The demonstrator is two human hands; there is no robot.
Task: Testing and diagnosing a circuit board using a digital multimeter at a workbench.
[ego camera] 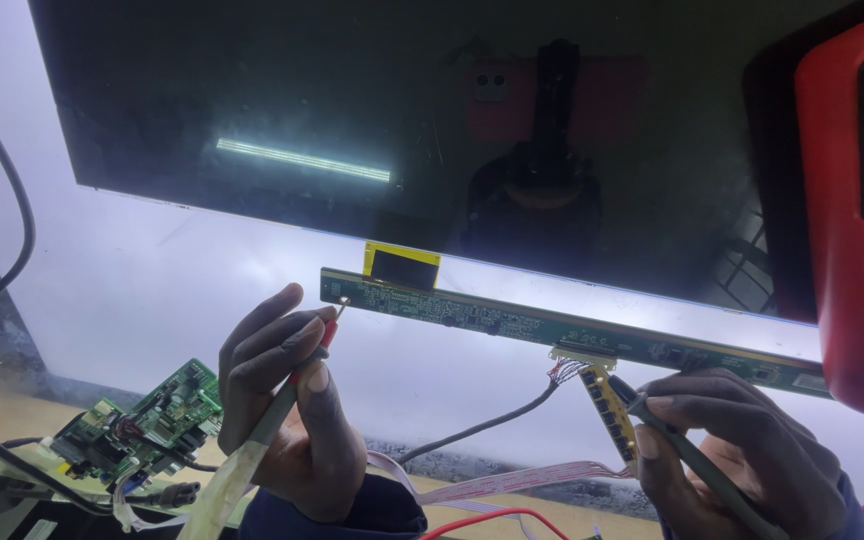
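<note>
Left hand [287, 400] grips one red-tipped probe [324, 335], tip touching the left end of one long green strip board [552, 330]. Right hand [742, 450] grips one dark probe [652, 405] against one small yellow board [612, 400] hanging below that strip. One dark panel [352, 110] above; one red meter [852, 200] to the right hand's upper right; one green circuit board [147, 415] left of the left hand.

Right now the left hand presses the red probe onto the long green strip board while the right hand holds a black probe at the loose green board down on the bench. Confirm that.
Wrong place: head view shows the right hand holding the black probe at the small yellow board.
</note>
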